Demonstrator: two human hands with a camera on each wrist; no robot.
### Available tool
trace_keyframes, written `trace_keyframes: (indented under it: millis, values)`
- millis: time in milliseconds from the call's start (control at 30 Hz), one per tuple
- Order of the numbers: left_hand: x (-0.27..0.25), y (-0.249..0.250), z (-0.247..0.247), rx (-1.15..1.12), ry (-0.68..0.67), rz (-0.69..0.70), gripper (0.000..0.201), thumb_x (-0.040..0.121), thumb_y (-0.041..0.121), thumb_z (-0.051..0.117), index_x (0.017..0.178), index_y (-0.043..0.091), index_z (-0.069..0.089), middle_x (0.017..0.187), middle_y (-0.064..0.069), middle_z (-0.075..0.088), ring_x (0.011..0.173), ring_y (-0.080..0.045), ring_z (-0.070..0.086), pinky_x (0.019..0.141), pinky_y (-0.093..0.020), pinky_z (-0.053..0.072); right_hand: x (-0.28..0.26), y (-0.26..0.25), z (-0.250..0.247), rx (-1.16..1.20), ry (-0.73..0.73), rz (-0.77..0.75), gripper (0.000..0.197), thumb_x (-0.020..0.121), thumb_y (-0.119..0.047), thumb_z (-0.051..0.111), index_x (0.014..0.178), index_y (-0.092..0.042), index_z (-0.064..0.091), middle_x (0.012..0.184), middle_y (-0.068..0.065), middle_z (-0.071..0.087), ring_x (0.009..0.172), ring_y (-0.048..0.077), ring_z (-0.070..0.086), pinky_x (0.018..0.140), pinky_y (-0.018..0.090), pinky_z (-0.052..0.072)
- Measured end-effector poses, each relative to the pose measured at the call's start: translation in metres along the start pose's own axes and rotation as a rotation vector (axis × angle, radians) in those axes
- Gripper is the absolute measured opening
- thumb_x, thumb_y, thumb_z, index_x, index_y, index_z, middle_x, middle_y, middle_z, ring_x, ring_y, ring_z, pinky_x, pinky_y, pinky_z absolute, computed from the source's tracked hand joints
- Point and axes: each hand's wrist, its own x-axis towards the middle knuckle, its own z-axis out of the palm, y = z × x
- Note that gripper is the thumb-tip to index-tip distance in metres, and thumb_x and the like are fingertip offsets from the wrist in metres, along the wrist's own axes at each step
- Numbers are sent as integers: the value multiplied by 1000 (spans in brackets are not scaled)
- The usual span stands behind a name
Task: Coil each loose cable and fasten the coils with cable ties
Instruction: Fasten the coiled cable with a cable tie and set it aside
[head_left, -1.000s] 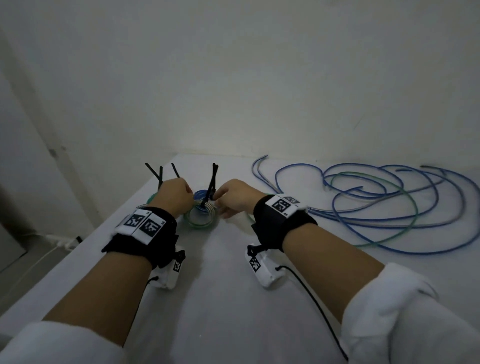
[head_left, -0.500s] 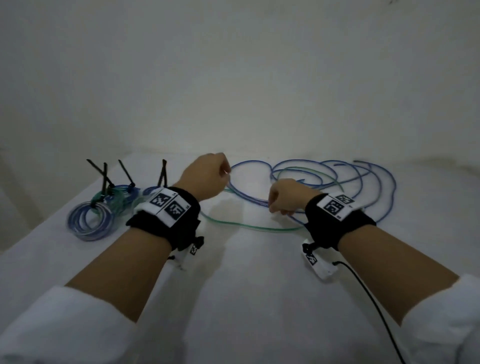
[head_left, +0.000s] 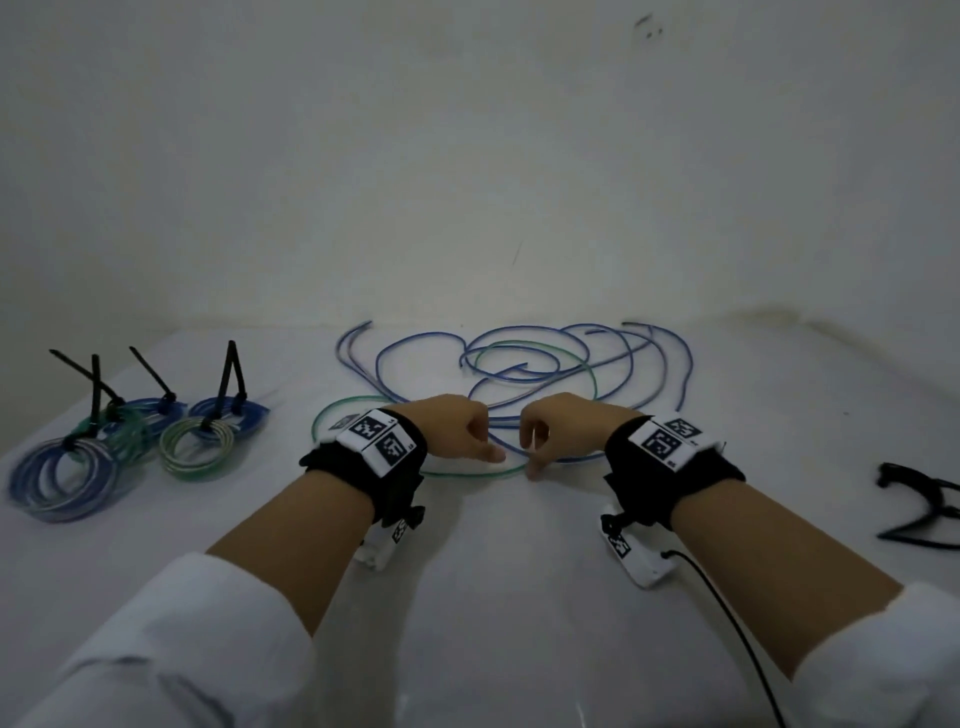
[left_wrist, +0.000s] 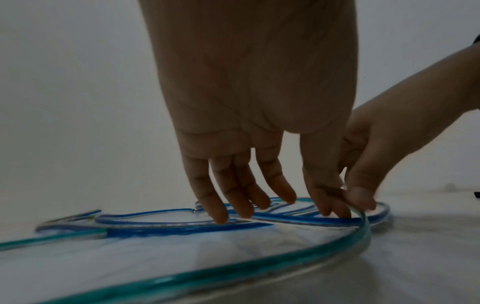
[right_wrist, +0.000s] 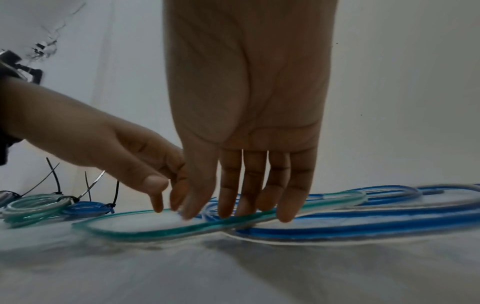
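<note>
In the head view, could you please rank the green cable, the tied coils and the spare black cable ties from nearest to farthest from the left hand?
1. Green cable: at the left hand, under its fingertips.
2. Tied coils: further left.
3. Spare black cable ties: far right edge.

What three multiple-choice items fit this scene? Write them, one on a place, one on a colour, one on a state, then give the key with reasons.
1. The tied coils lie:
A. right of the right hand
B. left of the left hand
C. behind the blue cables

2. The cable at the fingertips of both hands is:
A. red
B. black
C. green

3. The blue cables behind the hands are:
A. loose and spread out
B. coiled and tied
C. hanging off the table

Key: 1 B, the head view shows the coils at the table's left end. 2 C, the green cable runs under both hands. 3 A, they sprawl in wide loops with no tie on them.
</note>
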Motion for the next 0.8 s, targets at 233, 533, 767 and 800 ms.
trace_keyframes:
  millis: [233, 533, 767, 800]
  values:
    - [-13, -20, -12, 121, -102, -79, 20, 90, 22, 55, 105, 11, 62, 108, -8, 66, 87, -20, 58, 83, -29, 45, -4, 25, -7, -13, 211, 35, 7, 87, -13, 62, 93, -9, 62, 92, 3, 56, 87, 18, 50, 72, 25, 37]
    - [-11, -16, -24, -30, 229, 44, 22, 96, 19, 45, 96, 6, 63, 83, 0, 59, 76, -13, 49, 63, -23, 31, 1, 8, -7, 261, 394, -222, 12, 89, -18, 61, 99, -11, 63, 82, -1, 63, 77, 12, 59, 69, 24, 46]
    - [-17, -43, -32, -289, 440, -26, 17, 95, 15, 46, 97, 7, 61, 74, 2, 59, 71, -13, 54, 67, -21, 42, 2, 29, -17, 427, 685, -77, 14, 92, -11, 54, 95, -4, 66, 81, 5, 64, 71, 14, 57, 73, 32, 48]
    - [-18, -45, -32, -299, 438, -27, 18, 96, 14, 44, 96, 8, 62, 72, 3, 58, 68, -11, 53, 64, -19, 42, 2, 30, -18, 413, 695, -78, 15, 92, -12, 56, 101, -6, 65, 89, 6, 65, 77, 16, 57, 75, 31, 48]
